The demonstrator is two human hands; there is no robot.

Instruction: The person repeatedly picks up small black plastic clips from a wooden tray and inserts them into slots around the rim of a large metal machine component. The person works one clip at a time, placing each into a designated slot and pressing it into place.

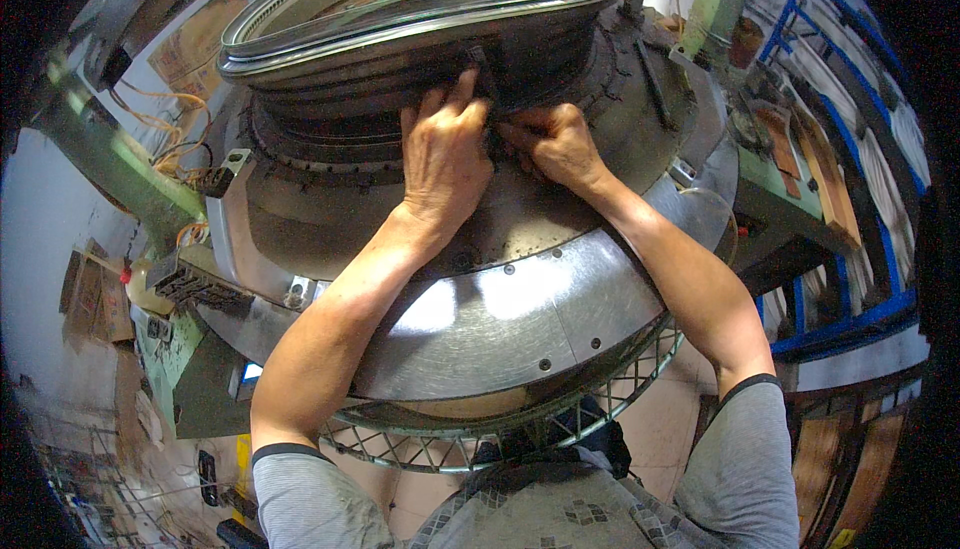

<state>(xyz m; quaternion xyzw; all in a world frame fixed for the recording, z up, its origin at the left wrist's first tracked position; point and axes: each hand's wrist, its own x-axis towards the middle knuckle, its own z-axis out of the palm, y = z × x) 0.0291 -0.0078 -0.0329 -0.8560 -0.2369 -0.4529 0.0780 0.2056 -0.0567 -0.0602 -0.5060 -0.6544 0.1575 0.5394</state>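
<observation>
My left hand (pixel 445 157) is raised against the dark side of a large round machine cylinder (pixel 340 104). One finger points up toward a narrow dark upright piece (pixel 480 61); the others bend inward, and the thumb is hidden. Just to its right, my right hand (pixel 562 152) is closed, thumb and fingers pinched together low by the cylinder's side. Whatever lies between the fingertips of either hand is too dark and covered to make out. Below both hands spreads the machine's broad circular metal bed (pixel 510 314), with a shiny outer plate and several screws.
A shiny metal ring (pixel 420 44) tops the cylinder. Green posts (pixel 130 174) stand at the sides, with orange cables (pixel 180 129) at the left. A dark rod (pixel 655 87) lies on the bed. A green lattice rim (pixel 430 449) curves below; a blue rack (pixel 850 319) is at right.
</observation>
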